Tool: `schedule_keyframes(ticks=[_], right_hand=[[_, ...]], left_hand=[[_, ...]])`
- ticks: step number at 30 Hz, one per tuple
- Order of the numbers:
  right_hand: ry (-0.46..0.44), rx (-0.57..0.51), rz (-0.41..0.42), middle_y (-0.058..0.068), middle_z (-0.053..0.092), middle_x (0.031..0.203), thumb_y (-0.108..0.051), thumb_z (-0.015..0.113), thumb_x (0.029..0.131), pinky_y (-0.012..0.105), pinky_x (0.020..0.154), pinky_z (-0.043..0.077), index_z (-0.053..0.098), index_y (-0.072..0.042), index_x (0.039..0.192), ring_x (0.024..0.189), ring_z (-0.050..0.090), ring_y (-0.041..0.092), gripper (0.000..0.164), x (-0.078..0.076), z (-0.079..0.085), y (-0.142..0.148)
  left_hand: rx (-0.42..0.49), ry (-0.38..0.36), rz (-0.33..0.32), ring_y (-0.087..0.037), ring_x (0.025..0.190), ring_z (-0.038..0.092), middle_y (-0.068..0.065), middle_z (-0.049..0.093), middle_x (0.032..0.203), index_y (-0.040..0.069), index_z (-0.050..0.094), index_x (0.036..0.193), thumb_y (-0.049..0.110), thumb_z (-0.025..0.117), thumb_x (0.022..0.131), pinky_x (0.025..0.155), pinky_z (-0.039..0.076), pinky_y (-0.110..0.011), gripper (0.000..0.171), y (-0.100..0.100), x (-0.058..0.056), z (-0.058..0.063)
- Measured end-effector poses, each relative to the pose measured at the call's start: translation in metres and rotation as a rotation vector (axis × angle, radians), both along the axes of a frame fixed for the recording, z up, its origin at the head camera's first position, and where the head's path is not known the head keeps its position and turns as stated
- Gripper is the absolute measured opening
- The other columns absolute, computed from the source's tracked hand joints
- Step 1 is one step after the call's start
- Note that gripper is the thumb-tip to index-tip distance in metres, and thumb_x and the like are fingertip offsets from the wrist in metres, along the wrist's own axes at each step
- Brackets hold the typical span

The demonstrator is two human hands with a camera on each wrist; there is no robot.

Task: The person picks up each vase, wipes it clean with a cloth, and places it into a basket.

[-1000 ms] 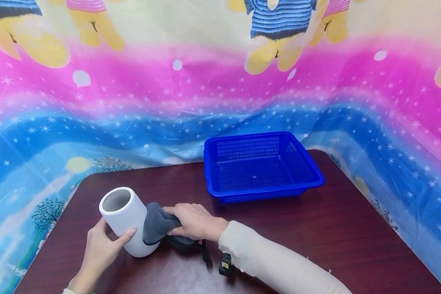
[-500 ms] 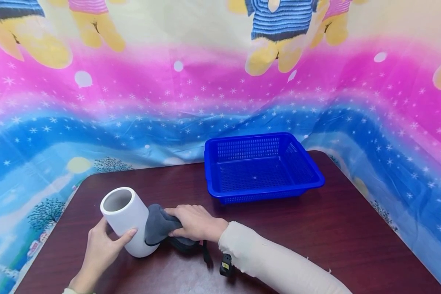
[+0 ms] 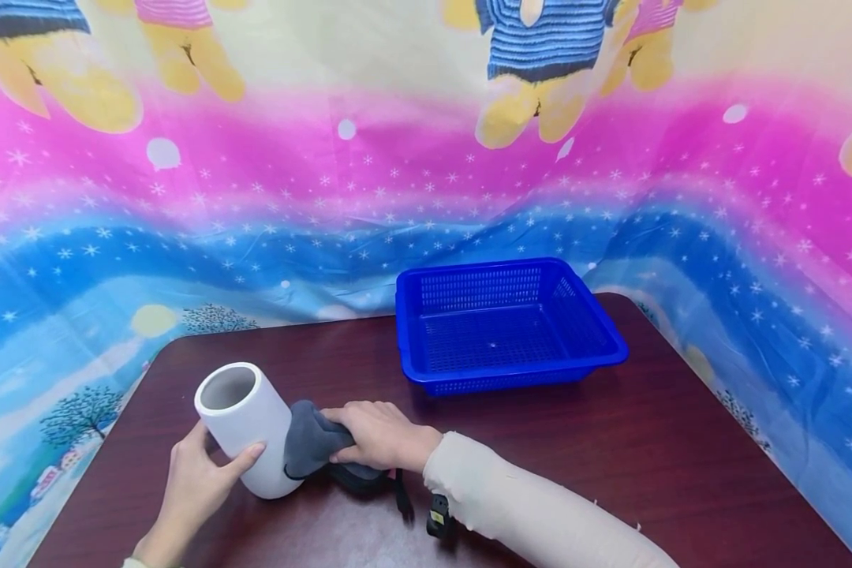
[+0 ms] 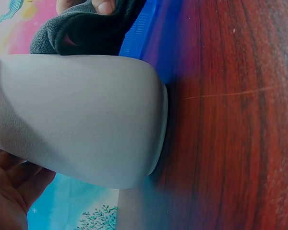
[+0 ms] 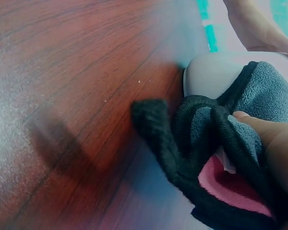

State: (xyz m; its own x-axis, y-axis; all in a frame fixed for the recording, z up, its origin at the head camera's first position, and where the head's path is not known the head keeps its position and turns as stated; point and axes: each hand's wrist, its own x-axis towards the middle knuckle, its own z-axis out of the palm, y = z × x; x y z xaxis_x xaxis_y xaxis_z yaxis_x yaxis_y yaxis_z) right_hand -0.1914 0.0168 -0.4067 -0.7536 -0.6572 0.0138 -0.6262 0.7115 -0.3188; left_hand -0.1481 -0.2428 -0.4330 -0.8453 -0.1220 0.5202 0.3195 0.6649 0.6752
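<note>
A smooth white vase (image 3: 252, 426) with a wide round mouth leans a little to the left in the head view. My left hand (image 3: 202, 477) grips it from the left, thumb across the near side and fingers behind. Its base is right at the tabletop in the left wrist view. Against the vase's right side lies a grey cleaning cloth (image 3: 312, 440) with black edging, bunched up in my right hand (image 3: 383, 434). The right wrist view shows the thumb pressing into the folds of the cloth (image 5: 271, 91), a pink layer inside and a loose black end hanging out.
An empty blue plastic basket (image 3: 511, 374) with perforated sides stands at the back right of the dark red wooden table (image 3: 610, 450). A printed curtain (image 3: 312, 181) hangs close behind the table. A small black device (image 3: 437, 517) sits under the right sleeve's cuff.
My right hand and the cloth have shifted slightly right and down along the vase's side. The left hand keeps its grip, and the vase is nearly still.
</note>
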Motion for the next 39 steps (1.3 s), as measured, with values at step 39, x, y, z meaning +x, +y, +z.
schedule_keyframes(ticks=[39], right_hand=[[0.016, 0.150, 0.000, -0.011, 0.073, 0.103, -0.039, 0.082, 0.084, 0.027, 0.065, 0.048, 0.067, -0.031, 0.122, 0.084, 0.064, 0.006, 0.041, 0.005, -0.016, 0.000]], left_hand=[[-0.017, -0.014, 0.006, 0.015, 0.079, 0.054, -0.021, 0.075, 0.094, -0.001, 0.066, 0.117, 0.012, 0.092, 0.064, 0.063, 0.043, -0.009, 0.060, 0.000, 0.000, 0.000]])
